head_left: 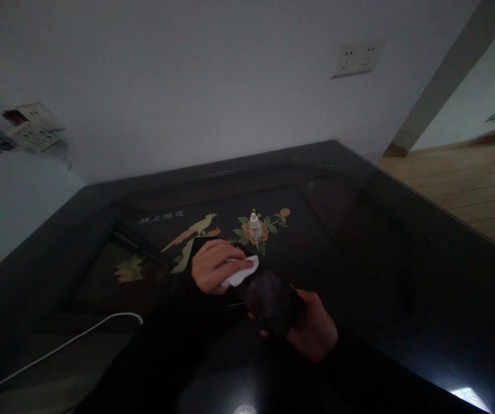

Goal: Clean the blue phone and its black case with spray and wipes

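The left hand [213, 266] was clenched on a folded white cloth [241, 273] and pressed it against the far end of a dark phone-like slab [268, 299]. That slab's long axis ran diagonally from the left fingertips back to the right hand [314, 328], whose fingers gripped its near end from beneath. A small clear bottle [255, 226] stood just beyond the left fingers on the dark table [385, 241]. Gold characters [162, 217] farther left were too small to read.

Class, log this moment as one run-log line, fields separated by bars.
left hand: presses white wipe on phone | right hand: holds phone | small bottle: upright on dark table | white cable: left
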The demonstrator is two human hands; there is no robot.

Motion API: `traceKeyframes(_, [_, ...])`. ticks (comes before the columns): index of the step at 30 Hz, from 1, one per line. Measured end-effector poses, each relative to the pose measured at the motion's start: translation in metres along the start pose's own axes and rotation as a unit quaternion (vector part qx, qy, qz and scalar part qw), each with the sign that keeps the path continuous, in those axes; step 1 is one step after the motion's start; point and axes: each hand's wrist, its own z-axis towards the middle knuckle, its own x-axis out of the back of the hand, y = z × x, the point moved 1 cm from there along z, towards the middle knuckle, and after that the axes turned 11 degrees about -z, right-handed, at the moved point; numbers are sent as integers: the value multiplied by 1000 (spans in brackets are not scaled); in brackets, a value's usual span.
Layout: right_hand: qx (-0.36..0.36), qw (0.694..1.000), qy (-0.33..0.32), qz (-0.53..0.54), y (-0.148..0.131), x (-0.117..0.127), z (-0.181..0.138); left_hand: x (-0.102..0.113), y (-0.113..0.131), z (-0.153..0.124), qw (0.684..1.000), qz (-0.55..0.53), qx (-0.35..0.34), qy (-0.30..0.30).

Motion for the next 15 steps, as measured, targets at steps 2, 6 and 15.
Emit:
traceKeyframes(2, [-9, 1000, 0, -3, -1, -1, -1, 9, -11, -11, 998, 39, 44, 21])
traceKeyframes(6, [-7, 1000, -6, 1, -1, -2, -2, 8, -23, -26, 979, 65, 155, 118])
traceKeyframes(15, [-13, 1000, 7, 2, -1, -1, -2, 2, -11, -18, 989, 123, 87, 2])
